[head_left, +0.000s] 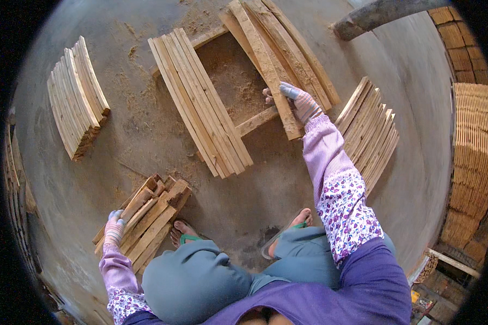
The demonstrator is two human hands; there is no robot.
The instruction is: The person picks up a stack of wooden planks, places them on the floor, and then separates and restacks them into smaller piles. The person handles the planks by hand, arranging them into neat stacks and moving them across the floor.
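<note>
My right hand (305,103), in a striped knit glove, is closed around the near part of a long wooden slat (265,67). That slat lies slanted over other slats (295,51) on the right side of a low wooden frame. At the lower left, my left hand (114,230), gloved alike, is at the left edge of a pile of rough wooden pieces (152,219). Its fingers bend over a slat there, and their tips are partly hidden. Between my hands, a neat row of slats (200,103) lies across the frame's crossbars (257,122).
Stacked slats (77,97) stand at the far left, and another stack (367,132) lies right of my right forearm. A thick grey post (382,19) juts in at the top right. Tall timber stacks (474,162) line the right edge. Sawdust (133,81) litters the concrete floor.
</note>
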